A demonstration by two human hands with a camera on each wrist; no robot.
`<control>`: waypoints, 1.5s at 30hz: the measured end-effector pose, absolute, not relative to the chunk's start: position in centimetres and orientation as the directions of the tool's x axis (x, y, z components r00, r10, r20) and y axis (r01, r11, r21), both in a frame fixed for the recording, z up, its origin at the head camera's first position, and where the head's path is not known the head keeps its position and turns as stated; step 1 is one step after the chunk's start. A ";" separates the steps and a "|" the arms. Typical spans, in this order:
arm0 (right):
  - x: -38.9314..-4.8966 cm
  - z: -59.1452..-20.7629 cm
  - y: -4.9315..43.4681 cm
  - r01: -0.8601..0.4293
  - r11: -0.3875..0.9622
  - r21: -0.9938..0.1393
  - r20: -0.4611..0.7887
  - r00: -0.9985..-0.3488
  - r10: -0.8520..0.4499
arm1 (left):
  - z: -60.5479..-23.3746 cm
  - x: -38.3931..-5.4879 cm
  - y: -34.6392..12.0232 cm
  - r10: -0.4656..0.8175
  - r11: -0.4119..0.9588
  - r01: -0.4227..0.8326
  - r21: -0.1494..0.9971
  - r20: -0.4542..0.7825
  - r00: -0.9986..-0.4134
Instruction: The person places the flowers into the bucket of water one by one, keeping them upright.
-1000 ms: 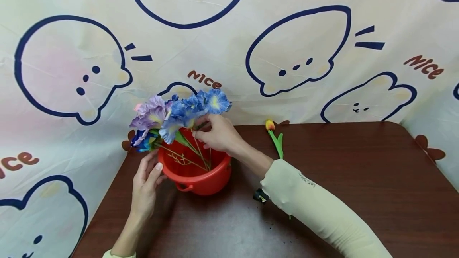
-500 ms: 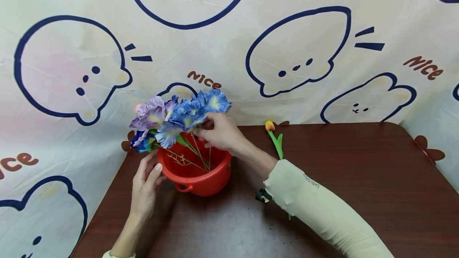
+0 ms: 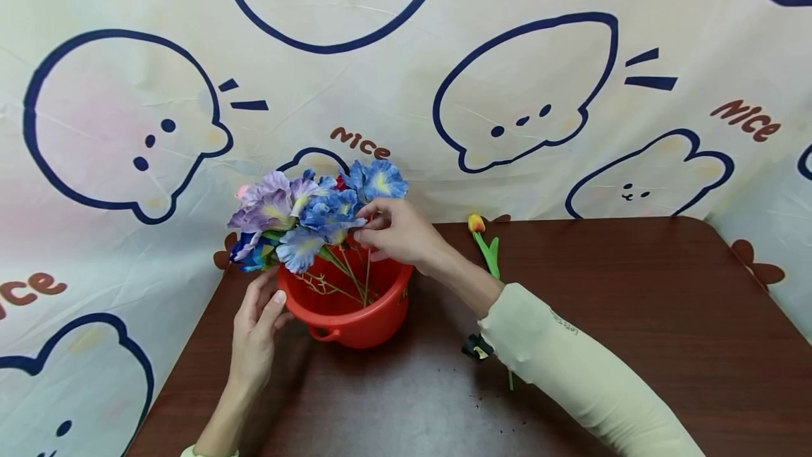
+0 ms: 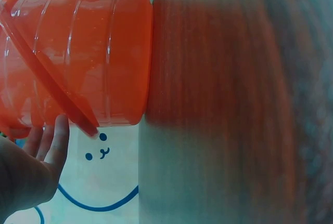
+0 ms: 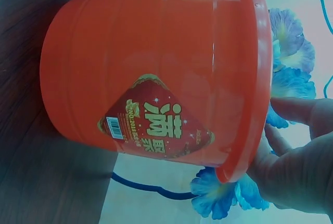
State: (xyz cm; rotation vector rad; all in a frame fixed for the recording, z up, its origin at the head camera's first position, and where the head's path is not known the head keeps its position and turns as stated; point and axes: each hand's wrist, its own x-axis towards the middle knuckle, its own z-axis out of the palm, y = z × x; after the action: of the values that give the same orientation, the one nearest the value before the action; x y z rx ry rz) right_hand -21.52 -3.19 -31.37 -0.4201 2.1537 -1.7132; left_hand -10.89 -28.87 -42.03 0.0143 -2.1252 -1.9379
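A red bucket stands on the table, lying sideways in both wrist views because the cameras are turned. Several artificial flowers lean out of it: purple blooms, blue blooms and thin stems inside. My left hand rests against the bucket's left side, fingers fairly straight on the outer wall. Over the rim, my right hand pinches a blue flower close below its bloom, thumb and forefinger together; its other fingers partly hide the stem. A label shows on the bucket in the right wrist view.
A yellow-orange tulip with green leaves lies right of the bucket, partly under the right sleeve. A small black object lies near that sleeve. The dark wooden table meets a printed cloth behind.
My right hand has shifted slightly right and down at the flowers. The blue blooms have spread and turned, and a bit of red bloom shows between them. My left hand stays put.
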 end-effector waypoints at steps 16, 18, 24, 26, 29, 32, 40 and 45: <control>-21.2 -30.6 -0.4 0.012 0.171 -0.985 -0.084 -0.902 -0.423 | -42.0 -10.8 -28.8 -0.187 0.112 0.158 0.981 0.177 -0.966; -21.1 -30.5 0.2 0.013 0.165 -0.986 -0.081 -0.907 -0.413 | -42.0 -10.8 -28.9 -0.188 0.110 0.158 0.981 0.177 -0.966; -20.8 -30.3 2.0 0.016 0.169 -0.985 -0.080 -0.923 -0.376 | -42.0 -10.8 -28.9 -0.185 0.109 0.158 0.981 0.176 -0.967; -20.7 -30.2 2.8 0.014 0.174 -0.985 -0.078 -0.928 -0.364 | -42.0 -10.8 -28.9 -0.183 0.110 0.157 0.981 0.175 -0.967; -20.6 -30.2 4.0 0.011 0.172 -0.985 -0.072 -0.934 -0.350 | -41.9 -10.8 -28.9 -0.182 0.108 0.159 0.981 0.177 -0.967; -20.7 -30.3 5.3 0.018 0.172 -0.985 -0.075 -0.940 -0.333 | -41.9 -10.9 -28.9 -0.181 0.103 0.166 0.981 0.182 -0.966; -20.7 -31.4 8.8 0.053 0.168 -0.984 -0.103 -0.946 -0.306 | -42.0 -10.9 -29.0 -0.183 0.094 0.173 0.980 0.188 -0.965; -20.6 -32.0 10.8 0.070 0.158 -0.985 -0.111 -0.956 -0.272 | -42.1 -10.9 -28.9 -0.178 0.093 0.176 0.980 0.191 -0.965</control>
State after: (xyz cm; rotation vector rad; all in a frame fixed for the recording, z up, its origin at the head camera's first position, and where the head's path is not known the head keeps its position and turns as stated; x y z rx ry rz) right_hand -20.63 10.85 -31.99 -0.1959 2.1742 -1.8726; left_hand -10.91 -28.91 -42.07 0.0016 -2.1120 -1.9550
